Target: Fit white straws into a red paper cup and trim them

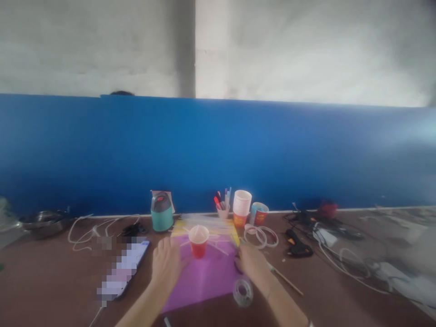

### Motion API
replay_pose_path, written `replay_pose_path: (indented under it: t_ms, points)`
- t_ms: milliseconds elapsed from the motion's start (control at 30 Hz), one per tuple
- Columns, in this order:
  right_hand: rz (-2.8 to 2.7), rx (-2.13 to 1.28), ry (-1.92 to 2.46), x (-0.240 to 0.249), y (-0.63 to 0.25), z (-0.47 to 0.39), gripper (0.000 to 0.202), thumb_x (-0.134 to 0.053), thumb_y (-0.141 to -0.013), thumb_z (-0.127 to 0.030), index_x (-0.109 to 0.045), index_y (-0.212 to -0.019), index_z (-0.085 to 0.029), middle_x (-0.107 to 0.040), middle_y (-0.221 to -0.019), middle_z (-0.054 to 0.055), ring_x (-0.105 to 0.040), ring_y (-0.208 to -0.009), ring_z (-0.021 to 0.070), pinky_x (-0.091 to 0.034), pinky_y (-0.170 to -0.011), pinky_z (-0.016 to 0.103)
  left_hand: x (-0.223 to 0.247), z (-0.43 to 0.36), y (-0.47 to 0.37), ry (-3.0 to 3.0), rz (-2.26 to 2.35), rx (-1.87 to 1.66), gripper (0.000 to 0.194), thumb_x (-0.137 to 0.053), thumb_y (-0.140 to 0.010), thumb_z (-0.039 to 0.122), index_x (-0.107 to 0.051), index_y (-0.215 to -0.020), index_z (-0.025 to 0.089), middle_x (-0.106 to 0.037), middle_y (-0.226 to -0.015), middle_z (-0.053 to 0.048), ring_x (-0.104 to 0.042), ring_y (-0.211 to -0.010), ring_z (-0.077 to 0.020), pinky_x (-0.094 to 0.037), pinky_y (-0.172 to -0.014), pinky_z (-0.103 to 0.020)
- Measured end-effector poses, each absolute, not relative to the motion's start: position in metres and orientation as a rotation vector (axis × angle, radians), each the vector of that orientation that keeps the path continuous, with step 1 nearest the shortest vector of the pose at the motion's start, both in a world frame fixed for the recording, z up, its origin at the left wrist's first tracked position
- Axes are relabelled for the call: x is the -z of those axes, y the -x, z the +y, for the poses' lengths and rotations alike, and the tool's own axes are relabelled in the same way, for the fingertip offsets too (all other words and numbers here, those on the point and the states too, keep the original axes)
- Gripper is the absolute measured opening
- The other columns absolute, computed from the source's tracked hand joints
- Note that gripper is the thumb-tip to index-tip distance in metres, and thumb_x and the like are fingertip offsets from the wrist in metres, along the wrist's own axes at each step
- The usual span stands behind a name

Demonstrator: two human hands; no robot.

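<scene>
A red paper cup point(198, 247) with a white inside stands upright on a purple sheet point(204, 286). Flat at the sheet's left edge lies my left hand point(165, 259), its fingers stretched forward and holding nothing. My right hand point(251, 260) is at the sheet's right edge, with its fingers curled. Something dark shows beneath them, too blurred to name. Thin white sticks point(218, 248) lie behind and beside the cup. A clear tape roll point(243, 286) rests partly on the sheet, close to my right wrist. A yellow sheet point(180, 228) lies behind the purple one.
At the back stand a teal lidded bottle point(162, 217), a pen cup point(223, 210) and stacked paper cups point(241, 211). White tape rings point(260, 237), a glue gun point(297, 244) and cables lie right. Left are a phone point(126, 268) and a metal bowl point(44, 222). A blue partition point(218, 150) rises behind.
</scene>
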State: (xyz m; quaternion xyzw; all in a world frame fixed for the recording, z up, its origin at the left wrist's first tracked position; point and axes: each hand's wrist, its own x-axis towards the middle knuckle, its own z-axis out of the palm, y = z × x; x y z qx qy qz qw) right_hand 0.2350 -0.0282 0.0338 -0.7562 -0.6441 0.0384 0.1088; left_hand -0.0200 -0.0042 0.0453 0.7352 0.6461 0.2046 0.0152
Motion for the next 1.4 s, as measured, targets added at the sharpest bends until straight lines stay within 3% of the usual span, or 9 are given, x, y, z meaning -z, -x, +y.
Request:
replay_pose_path:
  t_ms: [100, 167, 300, 400, 733, 967, 1200, 1300, 1400]
  points:
    - [-1.909, -0.084, 2.257, -0.029, -0.234, -0.029, 0.029, -0.051, -0.07, -0.012, -0.063, -0.096, -0.013, -0.061, -0.107, 0.017, -0.059, -0.097, 0.0272, -0.043, -0.077, 0.032, -0.053, 0.005, 0.011, -2.317, 1.886, -0.864, 0.087, -0.069, -0.055, 0.053, -0.038, -0.127, 0.016, -0.041, -0.134, -0.017, -0.033, -0.125, -0.0363, -0.024, -0.099, -0.045]
    - [-1.913, -0.073, 2.275, -0.027, -0.236, -0.03, 0.032, -0.047, -0.071, -0.008, -0.063, -0.098, -0.013, -0.06, -0.107, 0.017, -0.06, -0.095, 0.0264, -0.044, -0.076, 0.032, -0.055, 0.013, 0.004, -2.205, 1.755, -0.812, 0.097, -0.073, -0.05, 0.05, -0.032, -0.132, 0.019, -0.041, -0.136, -0.015, -0.032, -0.127, -0.0343, -0.024, -0.1, -0.043]
    - [-1.914, -0.072, 2.298, -0.025, -0.242, -0.031, 0.037, -0.039, -0.076, -0.004, -0.061, -0.103, -0.017, -0.06, -0.104, 0.014, -0.061, -0.092, 0.0237, -0.043, -0.074, 0.03, -0.052, 0.028, -0.007, -2.123, 1.639, -0.765, 0.07, -0.069, -0.058, 0.046, -0.047, -0.119, 0.022, -0.057, -0.119, -0.01, -0.047, -0.116, -0.0315, -0.029, -0.096, -0.04]
    - [-1.893, -0.05, 2.324, -0.024, -0.246, -0.032, 0.035, -0.037, -0.081, -0.008, -0.06, -0.105, -0.018, -0.06, -0.102, 0.015, -0.061, -0.091, 0.0268, -0.043, -0.071, 0.034, -0.05, 0.035, -0.007, -2.129, 1.602, -0.854, 0.053, -0.066, -0.063, 0.046, -0.055, -0.109, 0.024, -0.064, -0.107, -0.006, -0.055, -0.104, -0.0283, -0.035, -0.09, -0.038]
    - [-1.904, 0.1, 2.302, -0.025, -0.234, -0.035, 0.025, -0.044, -0.08, -0.017, -0.063, -0.095, -0.016, -0.062, -0.099, 0.015, -0.055, -0.097, 0.0292, -0.04, -0.077, 0.039, -0.077, 0.113, -0.001, -1.958, 1.481, -0.928, 0.061, -0.069, -0.062, 0.043, -0.051, -0.115, 0.02, -0.065, -0.11, -0.007, -0.062, -0.095, -0.0234, -0.046, -0.078, -0.029]
    - [-1.899, 0.059, 2.303, -0.021, -0.24, -0.036, 0.024, -0.044, -0.079, -0.018, -0.063, -0.095, -0.018, -0.061, -0.102, 0.013, -0.054, -0.099, 0.0284, -0.038, -0.079, 0.039, -0.063, 0.137, -0.008, -1.959, 1.425, -0.858, 0.067, -0.075, -0.055, 0.034, -0.052, -0.116, 0.017, -0.065, -0.111, -0.008, -0.06, -0.101, -0.0255, -0.045, -0.084, -0.03]
    - [-1.889, 0.081, 2.303, -0.022, -0.241, -0.035, 0.028, -0.044, -0.076, -0.012, -0.062, -0.096, -0.018, -0.06, -0.102, 0.013, -0.053, -0.1, 0.0292, -0.038, -0.079, 0.039, -0.061, 0.136, 0.0, -1.967, 1.454, -0.8, 0.097, -0.076, -0.053, 0.03, -0.03, -0.135, 0.008, -0.046, -0.134, -0.019, -0.049, -0.118, -0.0284, -0.04, -0.094, -0.032]
    - [-1.899, 0.059, 2.315, -0.024, -0.24, -0.038, 0.029, -0.044, -0.076, -0.01, -0.061, -0.097, -0.017, -0.06, -0.1, 0.014, -0.055, -0.098, 0.0289, -0.038, -0.078, 0.039, -0.071, 0.126, 0.005, -1.998, 1.498, -0.801, 0.092, -0.073, -0.056, 0.027, -0.028, -0.134, 0.006, -0.041, -0.136, -0.022, -0.044, -0.122, -0.0293, -0.038, -0.096, -0.034]
    - [-1.886, 0.067, 2.353, -0.025, -0.241, -0.039, 0.025, -0.047, -0.076, -0.013, -0.061, -0.097, -0.016, -0.06, -0.097, 0.014, -0.058, -0.092, 0.0289, -0.039, -0.076, 0.038, -0.078, 0.094, 0.01, -2.032, 1.589, -0.827, 0.067, -0.062, -0.066, 0.023, -0.038, -0.128, 0.008, -0.044, -0.132, -0.022, -0.042, -0.122, -0.0323, -0.032, -0.098, -0.043]
